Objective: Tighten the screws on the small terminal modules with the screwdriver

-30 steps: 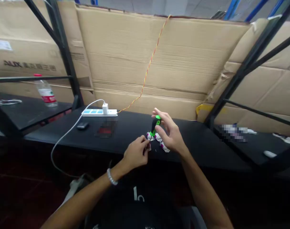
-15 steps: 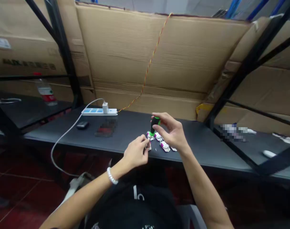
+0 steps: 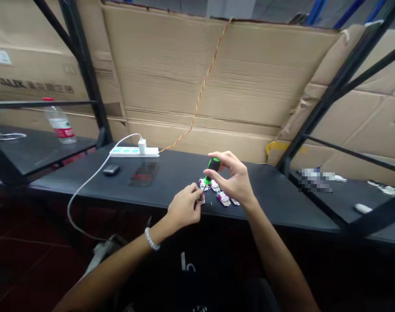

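Note:
My right hand (image 3: pixel 231 175) grips a black and green screwdriver (image 3: pixel 212 168) by its handle, thumb on one side and fingers on the other. The shaft slants down to the left and meets a small white part (image 3: pixel 202 199) that my left hand (image 3: pixel 185 204) pinches near the table's front edge. Fingers cover much of that part, so its exact kind is hidden. Close by on the table lie several similar white and purple pieces, one of them a small white and purple piece (image 3: pixel 223 199) just below my right hand.
A white power strip (image 3: pixel 134 151) with a plugged-in charger lies at the back left of the black table (image 3: pixel 178 167). A small dark box (image 3: pixel 111 170) sits before it. A white cable (image 3: pixel 83 186) hangs over the front edge. Black metal posts (image 3: pixel 327 97) and cardboard (image 3: pixel 197 65) enclose the space.
The whole view has shifted very slightly. Both hands keep their places at the small part, and the screwdriver handle leans a little differently between the right fingers.

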A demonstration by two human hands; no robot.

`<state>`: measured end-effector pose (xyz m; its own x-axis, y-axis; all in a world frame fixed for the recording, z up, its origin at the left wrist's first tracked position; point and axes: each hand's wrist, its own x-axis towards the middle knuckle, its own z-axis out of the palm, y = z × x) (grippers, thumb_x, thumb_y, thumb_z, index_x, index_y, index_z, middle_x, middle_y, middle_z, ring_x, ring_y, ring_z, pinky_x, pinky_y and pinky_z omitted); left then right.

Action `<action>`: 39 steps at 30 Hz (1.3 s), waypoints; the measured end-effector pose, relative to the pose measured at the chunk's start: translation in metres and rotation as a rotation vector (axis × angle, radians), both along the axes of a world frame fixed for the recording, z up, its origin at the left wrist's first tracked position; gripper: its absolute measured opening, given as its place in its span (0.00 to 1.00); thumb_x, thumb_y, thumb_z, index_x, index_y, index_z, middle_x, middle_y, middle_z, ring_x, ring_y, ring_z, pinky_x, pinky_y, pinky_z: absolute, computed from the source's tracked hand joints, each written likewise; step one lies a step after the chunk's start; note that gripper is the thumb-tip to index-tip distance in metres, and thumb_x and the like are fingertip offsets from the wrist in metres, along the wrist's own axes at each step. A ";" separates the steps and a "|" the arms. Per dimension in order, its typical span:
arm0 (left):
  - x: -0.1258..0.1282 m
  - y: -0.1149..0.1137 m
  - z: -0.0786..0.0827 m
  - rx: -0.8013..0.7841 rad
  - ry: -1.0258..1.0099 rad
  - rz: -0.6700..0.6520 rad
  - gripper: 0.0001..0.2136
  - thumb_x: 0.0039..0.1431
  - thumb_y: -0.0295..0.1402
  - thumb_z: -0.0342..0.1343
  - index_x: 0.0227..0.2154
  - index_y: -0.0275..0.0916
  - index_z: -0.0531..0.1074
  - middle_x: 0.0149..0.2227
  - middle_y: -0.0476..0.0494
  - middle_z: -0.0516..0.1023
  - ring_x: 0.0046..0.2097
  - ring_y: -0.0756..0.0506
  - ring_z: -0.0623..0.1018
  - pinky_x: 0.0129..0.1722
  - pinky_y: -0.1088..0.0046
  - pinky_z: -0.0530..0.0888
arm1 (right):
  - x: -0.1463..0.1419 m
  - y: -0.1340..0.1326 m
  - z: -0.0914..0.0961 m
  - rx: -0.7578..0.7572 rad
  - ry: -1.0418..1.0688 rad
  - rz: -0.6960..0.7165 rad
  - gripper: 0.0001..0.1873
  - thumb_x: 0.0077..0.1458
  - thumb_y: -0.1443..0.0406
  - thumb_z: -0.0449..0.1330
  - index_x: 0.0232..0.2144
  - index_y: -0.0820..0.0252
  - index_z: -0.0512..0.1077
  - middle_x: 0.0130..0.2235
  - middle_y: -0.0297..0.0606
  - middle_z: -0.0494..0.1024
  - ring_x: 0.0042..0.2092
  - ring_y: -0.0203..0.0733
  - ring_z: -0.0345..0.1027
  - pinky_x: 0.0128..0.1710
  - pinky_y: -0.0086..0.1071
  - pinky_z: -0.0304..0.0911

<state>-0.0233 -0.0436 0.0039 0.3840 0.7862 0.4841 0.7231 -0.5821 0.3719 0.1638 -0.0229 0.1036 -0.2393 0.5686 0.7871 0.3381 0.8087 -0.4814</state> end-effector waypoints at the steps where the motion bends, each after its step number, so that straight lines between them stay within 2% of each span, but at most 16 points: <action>1: 0.000 0.000 0.000 0.002 0.000 -0.001 0.06 0.63 0.25 0.56 0.39 0.42 0.73 0.45 0.42 0.76 0.46 0.41 0.79 0.48 0.65 0.79 | 0.000 -0.001 0.000 -0.020 -0.008 0.042 0.22 0.62 0.58 0.70 0.58 0.49 0.79 0.53 0.43 0.82 0.50 0.48 0.77 0.53 0.44 0.77; 3: 0.000 0.000 0.000 0.003 -0.001 -0.007 0.06 0.62 0.25 0.56 0.39 0.42 0.73 0.45 0.42 0.76 0.46 0.41 0.78 0.48 0.64 0.79 | 0.001 -0.001 -0.002 -0.119 0.003 0.181 0.25 0.68 0.58 0.65 0.65 0.49 0.74 0.58 0.45 0.81 0.55 0.50 0.78 0.57 0.46 0.76; 5: 0.000 0.000 0.000 0.000 -0.004 -0.008 0.06 0.62 0.25 0.56 0.39 0.42 0.73 0.45 0.42 0.76 0.46 0.41 0.78 0.48 0.64 0.79 | 0.001 0.001 -0.006 -0.198 0.047 0.237 0.25 0.68 0.59 0.64 0.66 0.50 0.73 0.56 0.44 0.82 0.52 0.48 0.81 0.56 0.46 0.78; 9: 0.000 0.000 0.001 0.000 -0.005 -0.007 0.07 0.62 0.25 0.56 0.39 0.42 0.74 0.46 0.42 0.76 0.46 0.41 0.78 0.47 0.65 0.78 | 0.001 0.005 -0.007 -0.056 0.063 0.016 0.19 0.61 0.58 0.71 0.54 0.52 0.81 0.47 0.40 0.83 0.42 0.44 0.77 0.49 0.42 0.78; 11: 0.000 0.000 0.001 -0.001 -0.009 -0.010 0.06 0.62 0.25 0.56 0.39 0.42 0.74 0.46 0.42 0.76 0.46 0.42 0.78 0.48 0.65 0.78 | 0.002 0.005 -0.005 -0.007 0.012 -0.020 0.21 0.61 0.57 0.71 0.55 0.52 0.80 0.47 0.40 0.82 0.42 0.44 0.76 0.51 0.43 0.77; 14: 0.001 -0.001 0.001 -0.008 -0.012 -0.009 0.05 0.62 0.25 0.56 0.38 0.42 0.73 0.45 0.42 0.76 0.46 0.42 0.78 0.48 0.65 0.78 | 0.004 0.005 -0.004 -0.124 0.006 0.167 0.27 0.66 0.57 0.66 0.65 0.50 0.73 0.54 0.44 0.82 0.48 0.47 0.79 0.57 0.47 0.75; 16: 0.001 -0.001 0.002 -0.012 -0.010 -0.006 0.05 0.63 0.25 0.56 0.38 0.42 0.73 0.44 0.42 0.76 0.46 0.42 0.78 0.48 0.65 0.78 | 0.003 0.006 -0.006 -0.223 0.077 0.279 0.27 0.67 0.58 0.65 0.66 0.49 0.72 0.55 0.43 0.82 0.48 0.47 0.80 0.55 0.46 0.77; 18: 0.001 -0.001 0.002 -0.015 -0.008 -0.005 0.05 0.62 0.25 0.56 0.38 0.42 0.74 0.45 0.42 0.76 0.46 0.41 0.78 0.47 0.65 0.78 | 0.002 0.008 -0.008 -0.232 0.137 0.248 0.23 0.64 0.58 0.68 0.60 0.49 0.77 0.50 0.40 0.83 0.44 0.45 0.80 0.48 0.41 0.78; 20: 0.000 0.000 0.002 -0.017 -0.011 -0.010 0.06 0.62 0.25 0.56 0.38 0.42 0.74 0.46 0.42 0.76 0.46 0.41 0.78 0.47 0.65 0.78 | 0.000 0.010 -0.009 -0.169 0.133 0.155 0.19 0.60 0.60 0.72 0.53 0.50 0.80 0.47 0.38 0.82 0.41 0.43 0.77 0.44 0.39 0.77; 23: 0.000 0.000 0.001 -0.011 -0.023 -0.018 0.06 0.62 0.25 0.56 0.38 0.42 0.74 0.46 0.42 0.76 0.46 0.41 0.78 0.47 0.65 0.78 | 0.000 0.007 -0.006 -0.082 0.066 0.076 0.18 0.61 0.59 0.72 0.53 0.50 0.80 0.49 0.39 0.80 0.45 0.45 0.76 0.50 0.41 0.75; 26: -0.001 0.001 0.000 -0.010 -0.031 -0.025 0.06 0.61 0.24 0.56 0.38 0.42 0.74 0.45 0.42 0.76 0.46 0.41 0.78 0.47 0.65 0.78 | 0.003 0.003 -0.005 -0.151 0.054 0.236 0.23 0.66 0.58 0.66 0.62 0.49 0.75 0.54 0.42 0.80 0.51 0.48 0.79 0.55 0.46 0.76; 28: -0.001 0.001 0.000 -0.015 -0.034 -0.029 0.06 0.61 0.24 0.56 0.37 0.42 0.74 0.45 0.43 0.76 0.46 0.42 0.78 0.47 0.66 0.78 | 0.004 0.002 -0.005 -0.237 0.110 0.331 0.24 0.67 0.58 0.65 0.63 0.50 0.74 0.53 0.42 0.82 0.49 0.47 0.81 0.52 0.45 0.78; 30: -0.001 0.001 -0.001 -0.019 -0.034 -0.028 0.07 0.61 0.24 0.56 0.37 0.42 0.75 0.45 0.42 0.77 0.46 0.41 0.79 0.47 0.66 0.78 | 0.004 0.003 -0.006 -0.248 0.163 0.295 0.20 0.65 0.59 0.68 0.58 0.51 0.78 0.48 0.40 0.83 0.44 0.45 0.81 0.47 0.41 0.78; 34: -0.001 0.002 0.000 -0.047 -0.031 -0.037 0.07 0.61 0.23 0.57 0.37 0.41 0.75 0.44 0.42 0.77 0.44 0.41 0.79 0.46 0.65 0.78 | -0.001 0.008 -0.005 -0.117 0.124 0.113 0.16 0.56 0.60 0.76 0.47 0.52 0.83 0.40 0.35 0.81 0.38 0.40 0.74 0.41 0.37 0.74; 36: -0.002 0.002 0.001 -0.062 -0.038 -0.041 0.07 0.62 0.23 0.56 0.37 0.41 0.75 0.42 0.43 0.78 0.43 0.41 0.80 0.46 0.65 0.78 | -0.004 0.009 -0.005 -0.079 0.106 0.090 0.18 0.53 0.59 0.78 0.47 0.50 0.84 0.40 0.34 0.81 0.37 0.40 0.73 0.41 0.36 0.73; 39: -0.002 0.003 0.002 -0.062 -0.060 -0.053 0.06 0.61 0.23 0.57 0.36 0.41 0.75 0.42 0.42 0.78 0.45 0.40 0.80 0.48 0.63 0.78 | -0.006 0.008 -0.007 -0.122 0.151 0.149 0.20 0.54 0.59 0.77 0.50 0.49 0.84 0.45 0.36 0.84 0.41 0.42 0.78 0.45 0.38 0.77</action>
